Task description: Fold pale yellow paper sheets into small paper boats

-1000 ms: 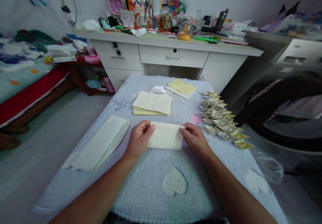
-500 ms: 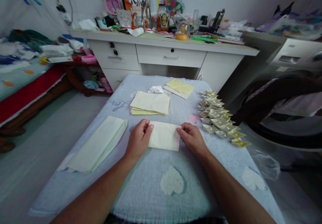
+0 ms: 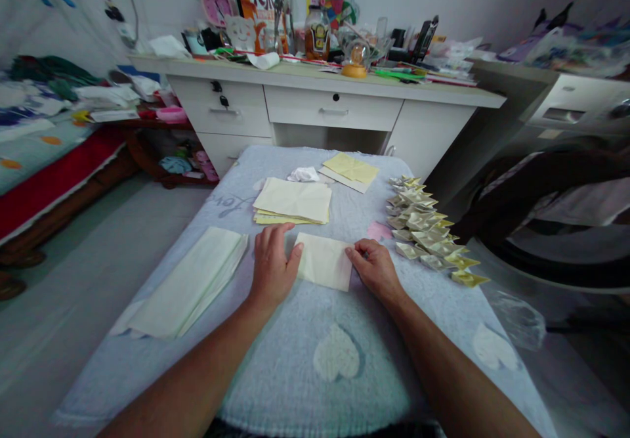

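A small cream sheet of paper (image 3: 323, 262) is held low over the cloth-covered table (image 3: 275, 366). The right edge of the sheet is pinched between the thumb and fingers of my right hand (image 3: 377, 268). Beside its left edge, my left hand (image 3: 275, 264) has its fingers stretched forward and its thumb apart, close to the paper. A stack of cream and yellow paper (image 3: 294, 199) lies just beyond my hands. To the right stand rows of folded paper boats (image 3: 428, 224), whitish and yellow.
Left of my hands lies a folded pale cloth or paper bundle (image 3: 189, 284). Toward the back are a crumpled white tissue (image 3: 303, 174) and loose yellow sheets (image 3: 352, 170). A cluttered white desk (image 3: 335, 106) stands behind, with a washing machine (image 3: 556, 182) at the right.
My left hand has loosened from the paper's left edge, its fingers now extended forward. The right hand keeps its pinch, and the sheet has tilted slightly.
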Action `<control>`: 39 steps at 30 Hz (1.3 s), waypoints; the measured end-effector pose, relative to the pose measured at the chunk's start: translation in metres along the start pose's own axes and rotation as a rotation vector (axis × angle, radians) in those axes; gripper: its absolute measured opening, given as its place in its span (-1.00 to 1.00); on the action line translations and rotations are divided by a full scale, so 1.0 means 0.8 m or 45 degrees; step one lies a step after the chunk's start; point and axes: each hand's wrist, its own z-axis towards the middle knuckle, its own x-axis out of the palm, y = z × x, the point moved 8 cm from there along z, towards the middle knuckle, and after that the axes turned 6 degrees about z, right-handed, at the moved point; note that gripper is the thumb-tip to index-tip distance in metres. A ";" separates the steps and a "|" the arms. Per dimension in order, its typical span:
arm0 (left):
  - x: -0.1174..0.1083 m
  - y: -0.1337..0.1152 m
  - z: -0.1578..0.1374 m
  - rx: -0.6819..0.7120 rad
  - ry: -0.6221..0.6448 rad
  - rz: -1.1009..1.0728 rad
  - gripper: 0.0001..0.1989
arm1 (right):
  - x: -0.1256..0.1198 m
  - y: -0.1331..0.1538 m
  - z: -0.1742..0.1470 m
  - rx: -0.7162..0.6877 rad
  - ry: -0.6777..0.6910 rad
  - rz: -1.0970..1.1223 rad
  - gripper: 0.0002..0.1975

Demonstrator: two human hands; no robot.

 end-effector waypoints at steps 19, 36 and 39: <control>0.070 -0.055 -0.064 0.573 0.836 0.122 -0.50 | -0.005 -0.006 0.002 0.095 -0.056 -0.501 -0.82; 0.063 -0.056 -0.060 0.565 0.812 0.056 -0.48 | 0.035 0.029 -0.006 -0.354 0.273 -0.367 -0.76; 0.058 -0.048 -0.049 0.468 0.701 -0.083 -0.68 | 0.038 0.027 -0.006 -0.315 0.295 -0.400 -0.79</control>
